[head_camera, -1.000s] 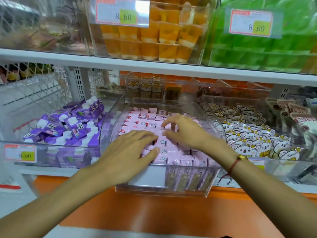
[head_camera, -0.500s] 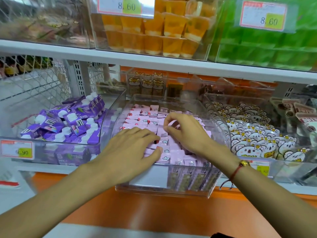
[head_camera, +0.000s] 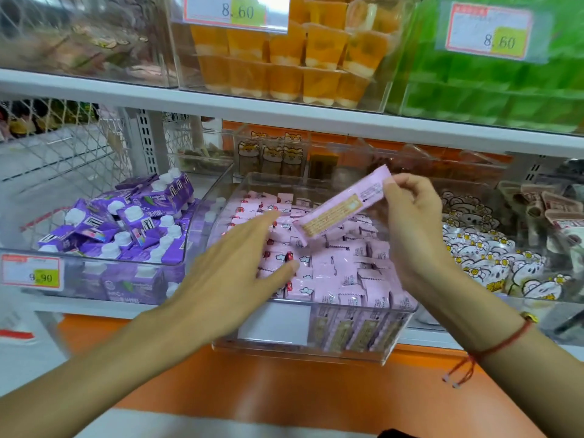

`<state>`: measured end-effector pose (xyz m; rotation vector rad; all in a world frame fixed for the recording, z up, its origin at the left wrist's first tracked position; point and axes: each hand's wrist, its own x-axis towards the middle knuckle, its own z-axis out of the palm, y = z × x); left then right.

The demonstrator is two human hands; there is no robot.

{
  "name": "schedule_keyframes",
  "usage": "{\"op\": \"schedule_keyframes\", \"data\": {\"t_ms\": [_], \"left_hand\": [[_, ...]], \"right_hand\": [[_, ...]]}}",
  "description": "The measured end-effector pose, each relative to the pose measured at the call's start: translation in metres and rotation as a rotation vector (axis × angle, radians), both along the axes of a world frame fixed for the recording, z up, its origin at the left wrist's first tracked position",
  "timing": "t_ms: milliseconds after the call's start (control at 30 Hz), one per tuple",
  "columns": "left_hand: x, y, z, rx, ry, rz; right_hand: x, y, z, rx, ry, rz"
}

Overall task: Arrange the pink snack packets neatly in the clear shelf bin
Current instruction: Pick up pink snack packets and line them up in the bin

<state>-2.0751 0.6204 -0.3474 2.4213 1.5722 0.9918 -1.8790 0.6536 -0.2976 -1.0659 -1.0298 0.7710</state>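
Note:
A clear shelf bin [head_camera: 303,354] in the middle of the shelf is filled with several pink snack packets [head_camera: 335,273], mostly standing in rows. My right hand [head_camera: 410,222] pinches one long pink packet [head_camera: 343,208] by its upper end and holds it tilted above the bin, its printed back facing me. Fingers straight, my left hand [head_camera: 234,276] hovers over the left side of the packets; whether it touches them is unclear.
A bin of purple drink cartons [head_camera: 126,222] stands to the left, a bin of white cartoon-print packets [head_camera: 493,263] to the right. Bins of orange jelly cups [head_camera: 284,64] and green items [head_camera: 493,90] fill the shelf above. An orange ledge [head_camera: 284,390] runs below.
My right hand has lifted a long pink packet out of the bin and raised it. My left hand has risen slightly from the packets and spread its fingers.

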Motion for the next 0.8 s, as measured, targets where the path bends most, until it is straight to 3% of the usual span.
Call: {"op": "schedule_keyframes", "data": {"t_ms": [67,167,267,367,433,500,567,633,733,800], "left_hand": [[0.002,-0.001,0.005,0.083,-0.152,-0.018],[0.005,-0.003,0.011,0.165,-0.222,-0.1],[0.006,-0.006,0.013,0.096,-0.386,-0.118],[0.005,-0.005,0.019,-0.152,-0.763,-0.105],[0.005,-0.004,0.019,-0.318,-0.93,-0.058],[0.004,-0.005,0.02,-0.42,-1.016,-0.014],[0.004,-0.006,0.021,-0.448,-1.036,-0.012],[0.006,-0.005,0.024,-0.46,-1.041,-0.018],[0.007,-0.001,0.023,-0.406,-1.018,-0.019],[0.006,0.002,0.016,-0.221,-0.71,-0.021]], "right_hand": [[0.0,-0.005,-0.004,-0.072,0.081,0.103],[-0.006,-0.009,-0.009,-0.168,0.146,0.207],[-0.007,-0.007,-0.009,-0.237,0.106,0.231],[-0.002,-0.01,-0.006,-0.061,-0.388,0.128],[-0.001,-0.016,-0.002,0.134,-0.663,0.203],[-0.003,-0.022,-0.001,0.221,-0.883,0.318],[-0.006,-0.023,-0.004,0.309,-1.169,0.263],[-0.008,-0.021,-0.006,0.348,-1.313,0.2],[-0.007,-0.016,-0.008,0.23,-1.054,0.347],[-0.005,-0.01,-0.008,0.108,-0.769,0.382]]}}
